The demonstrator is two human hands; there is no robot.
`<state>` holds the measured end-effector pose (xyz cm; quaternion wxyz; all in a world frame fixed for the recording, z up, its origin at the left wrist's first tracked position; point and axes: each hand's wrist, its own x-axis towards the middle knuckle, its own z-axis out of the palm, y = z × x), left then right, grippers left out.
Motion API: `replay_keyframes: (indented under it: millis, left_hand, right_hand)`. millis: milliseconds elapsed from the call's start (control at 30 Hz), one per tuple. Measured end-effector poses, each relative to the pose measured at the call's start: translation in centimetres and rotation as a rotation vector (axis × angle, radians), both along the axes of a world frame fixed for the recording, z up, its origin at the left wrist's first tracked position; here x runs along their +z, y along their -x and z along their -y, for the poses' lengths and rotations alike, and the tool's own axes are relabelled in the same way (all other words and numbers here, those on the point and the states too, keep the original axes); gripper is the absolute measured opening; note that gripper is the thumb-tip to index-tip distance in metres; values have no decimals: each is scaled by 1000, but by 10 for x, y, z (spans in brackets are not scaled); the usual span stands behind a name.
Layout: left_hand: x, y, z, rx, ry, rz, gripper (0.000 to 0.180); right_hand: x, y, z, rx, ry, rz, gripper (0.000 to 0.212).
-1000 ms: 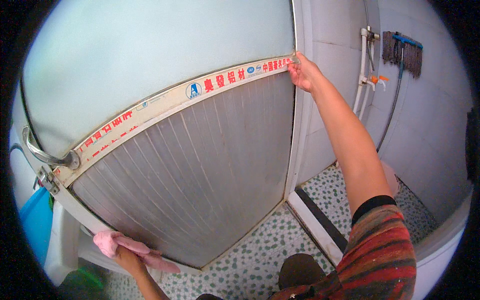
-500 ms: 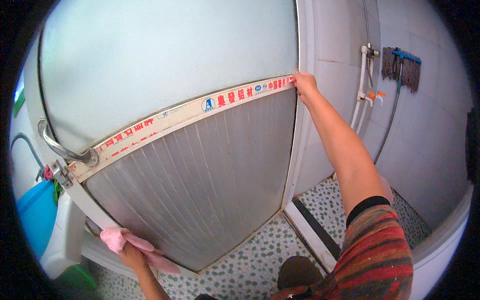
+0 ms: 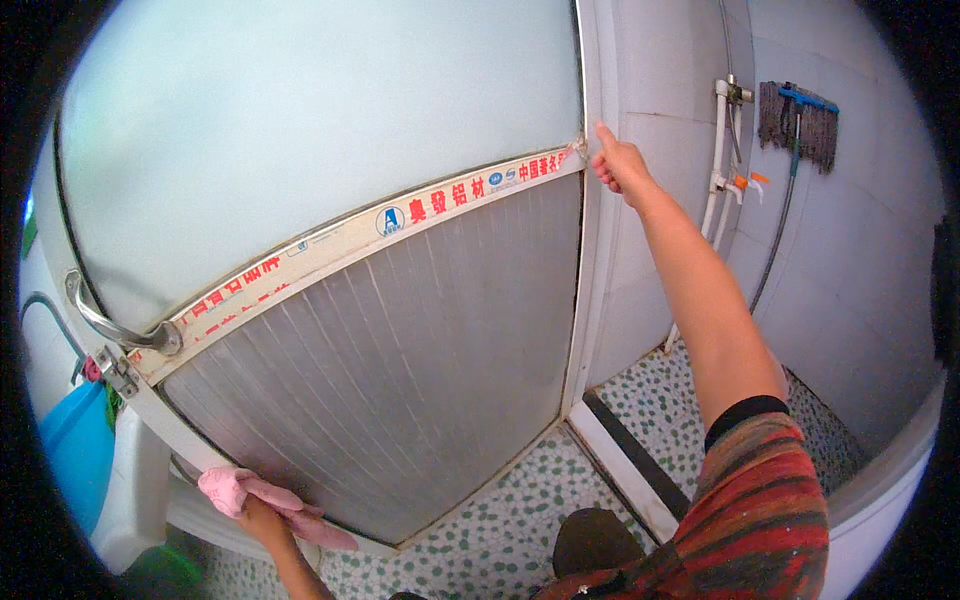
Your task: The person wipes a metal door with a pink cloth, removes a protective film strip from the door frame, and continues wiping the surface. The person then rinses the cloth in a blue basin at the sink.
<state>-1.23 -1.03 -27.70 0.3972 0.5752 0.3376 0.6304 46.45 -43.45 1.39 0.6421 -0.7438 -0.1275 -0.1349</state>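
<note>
Two hands are at the door: our left hand is closed around a pink cloth at its lower left edge, and our right hand has curled fingers and a raised thumb just beside the right end of the printed strip. We cannot tell whether those fingers pinch anything. The strip runs along the middle rail, between the frosted glass and the ribbed grey panel, and its right end looks ragged. To work there well, we would set thumb and fingertip squarely on that end and draw slowly at a low angle — it seems thin enough to tear — while the left hand steadies the door. The curved handle is in the way at the strip's left end, with a latch just below. A raised sill crosses the floor near us; a blue basin stands left, a mop right, beside white pipes.
</note>
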Motion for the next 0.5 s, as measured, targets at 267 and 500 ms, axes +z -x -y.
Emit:
replay_keyframes:
  millis: [267,500]
  left_hand:
    - [13,9,8,-50,-167,-135,24]
    - [17,8,14,-44,-181,-145,23]
  right_hand:
    - [3,-13,-31,97,-61,-9,39]
    - [5,-7,-41,2,-78,111,21]
